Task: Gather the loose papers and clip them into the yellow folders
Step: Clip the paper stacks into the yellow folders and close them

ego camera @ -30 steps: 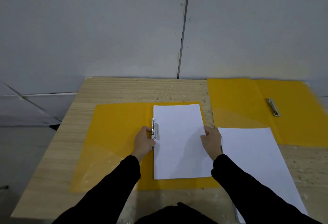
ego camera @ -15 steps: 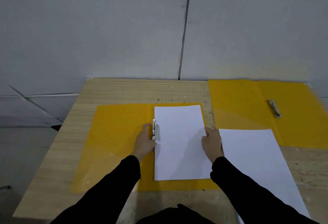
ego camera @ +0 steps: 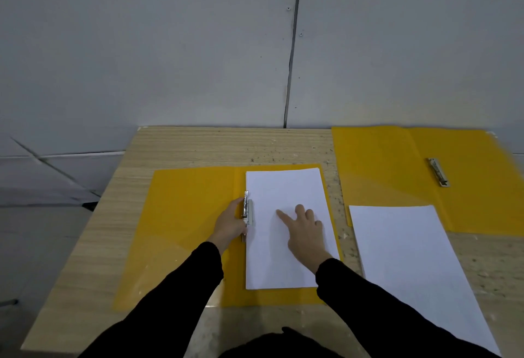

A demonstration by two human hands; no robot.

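An open yellow folder (ego camera: pixel 181 216) lies in front of me with a stack of white papers (ego camera: pixel 283 187) on its right half. My left hand (ego camera: pixel 229 224) holds the metal clip (ego camera: pixel 247 209) at the stack's left edge; the clip's lever stands raised. My right hand (ego camera: pixel 306 230) rests flat on the middle of the stack, fingers spread and index finger pointing toward the clip. A second open yellow folder (ego camera: pixel 382 159) with its own clip (ego camera: pixel 439 172) lies at the back right. A second stack of white papers (ego camera: pixel 411 258) lies loose at the right, overlapping that folder's near edge.
The wooden table (ego camera: pixel 198 145) stands against a grey panelled wall (ego camera: pixel 198 46). Its left edge drops to a grey floor (ego camera: pixel 42 230). My black sleeves reach in from the bottom of the view.
My right hand has slid left from the stack's right edge onto its middle and spread its fingers. My left hand stays at the clip.
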